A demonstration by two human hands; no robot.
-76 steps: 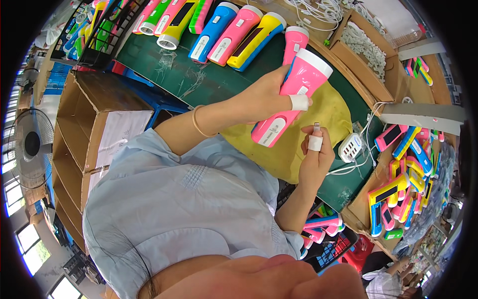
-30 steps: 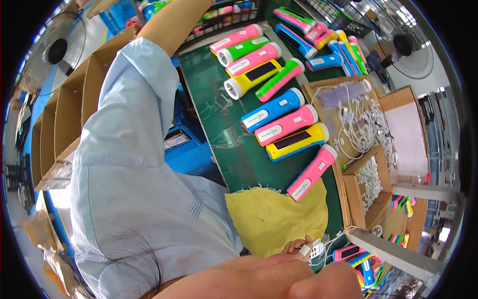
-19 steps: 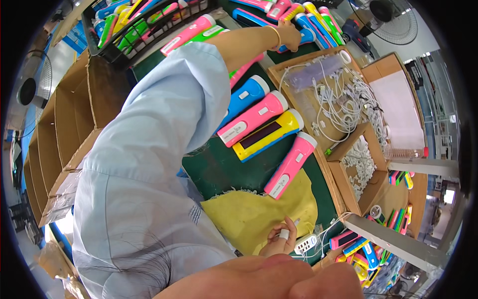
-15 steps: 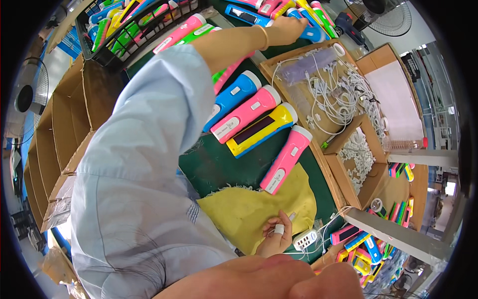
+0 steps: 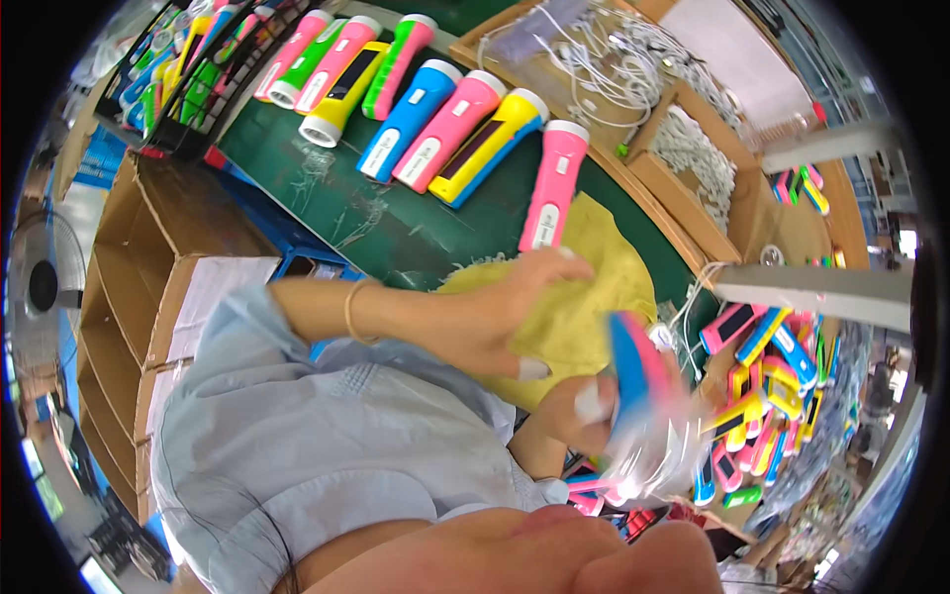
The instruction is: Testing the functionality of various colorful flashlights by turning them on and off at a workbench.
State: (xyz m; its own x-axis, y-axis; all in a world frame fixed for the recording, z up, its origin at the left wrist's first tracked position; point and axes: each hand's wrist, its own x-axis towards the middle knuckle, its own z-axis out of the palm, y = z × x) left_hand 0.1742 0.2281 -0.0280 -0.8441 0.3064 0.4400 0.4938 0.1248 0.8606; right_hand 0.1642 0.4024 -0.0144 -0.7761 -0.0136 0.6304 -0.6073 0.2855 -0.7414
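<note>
at the far left a fan [image 5: 42,287] is standing beyond a cardboard shelf [image 5: 213,208], whose compartments are facing the rim of the view. above that shelf a black basket [image 5: 183,134] is holding a heap of coloured flashlights. to its right a row of flashlights [image 5: 409,122] in pink, green, yellow and blue is lying on the green tabletop [image 5: 416,223]. the left hand [image 5: 510,307], with a band on its wrist and white tape on one finger, is reaching in over the yellow cloth [image 5: 594,297]; its fingers are curving apart, and i cannot tell whether it is gripping the fabric. just above it the last pink flashlight [image 5: 556,183] of the row is resting with its lower end by the cloth's edge. the right hand [image 5: 579,411], taped as well, is closing around a blue-and-pink flashlight [image 5: 638,371], which is tilting beside the cloth's right part, its clear, shining end blurring toward the bottom. higher up, white cables [image 5: 623,79] are tangling in a tray, and a cardboard box [image 5: 673,198] beside them is holding small white parts. at the right more flashlights [image 5: 795,351] are lying in a jumbled pile.
</note>
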